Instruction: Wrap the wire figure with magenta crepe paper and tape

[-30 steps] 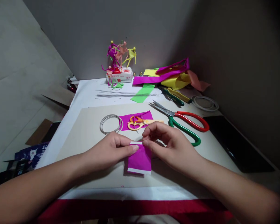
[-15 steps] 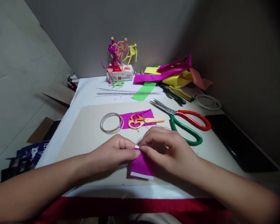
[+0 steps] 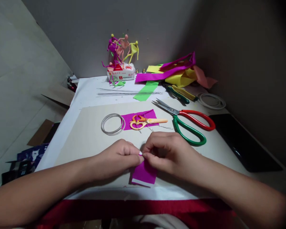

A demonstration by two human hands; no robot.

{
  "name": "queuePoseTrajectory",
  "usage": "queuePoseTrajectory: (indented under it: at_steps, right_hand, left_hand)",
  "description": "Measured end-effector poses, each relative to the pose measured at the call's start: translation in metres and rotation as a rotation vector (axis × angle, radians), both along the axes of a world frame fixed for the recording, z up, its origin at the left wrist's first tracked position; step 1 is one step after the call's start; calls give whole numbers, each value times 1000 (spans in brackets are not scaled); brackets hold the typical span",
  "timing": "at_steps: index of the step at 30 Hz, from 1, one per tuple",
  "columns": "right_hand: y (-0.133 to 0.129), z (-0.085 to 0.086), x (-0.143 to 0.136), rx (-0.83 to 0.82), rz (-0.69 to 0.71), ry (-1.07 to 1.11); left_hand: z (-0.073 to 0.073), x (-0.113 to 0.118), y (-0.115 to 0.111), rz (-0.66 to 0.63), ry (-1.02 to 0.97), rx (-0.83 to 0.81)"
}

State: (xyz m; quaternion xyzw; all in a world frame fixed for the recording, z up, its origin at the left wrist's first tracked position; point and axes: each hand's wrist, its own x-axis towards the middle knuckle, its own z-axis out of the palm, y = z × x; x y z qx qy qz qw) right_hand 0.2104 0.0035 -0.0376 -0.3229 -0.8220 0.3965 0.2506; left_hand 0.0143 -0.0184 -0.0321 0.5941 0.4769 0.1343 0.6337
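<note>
Between my hands hangs a magenta strip [image 3: 145, 172] that looks like crepe paper, with white bands along its upper and lower ends. My left hand [image 3: 120, 159] pinches its top edge between thumb and index finger. Close beside it, my right hand [image 3: 170, 154] is closed on the same edge, thumb against fingertips. The fingers cover most of the upper end. Just beyond my hands, small orange scissors [image 3: 149, 121] lie on a second magenta piece [image 3: 127, 118], with thin twisted wire around them. Large scissors [image 3: 181, 119] with red and green handles rest beyond my right hand.
A coil of wire [image 3: 112, 124] lies left of the orange scissors. Farther back are thin wires [image 3: 119, 93], pliers [image 3: 177, 93], coloured strips [image 3: 166, 76] and little figures [image 3: 124, 46] on a small packet [image 3: 122, 73]. A black phone-like slab [image 3: 245, 143] lies at the right.
The magenta strip's lower end has shifted slightly toward me and to the left. Both hands keep their pinch on the top edge. The whole view has tilted a little.
</note>
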Motion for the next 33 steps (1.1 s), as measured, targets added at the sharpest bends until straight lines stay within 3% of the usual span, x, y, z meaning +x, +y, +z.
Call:
queuePoseTrajectory:
  at_steps: [8, 17, 24, 33]
  right_hand:
    - [2, 2, 1, -287, 37, 4]
    - [1, 4, -1, -358, 23, -4]
    - [0, 1, -2, -280, -7, -9]
    - [-2, -3, -3, 25, -84, 43]
  left_hand:
    - [3, 2, -1, -59, 44, 0]
    - [1, 3, 0, -84, 50, 62]
    - [-1, 4, -1, -80, 69, 64]
    - [-1, 7, 0, -15, 69, 71]
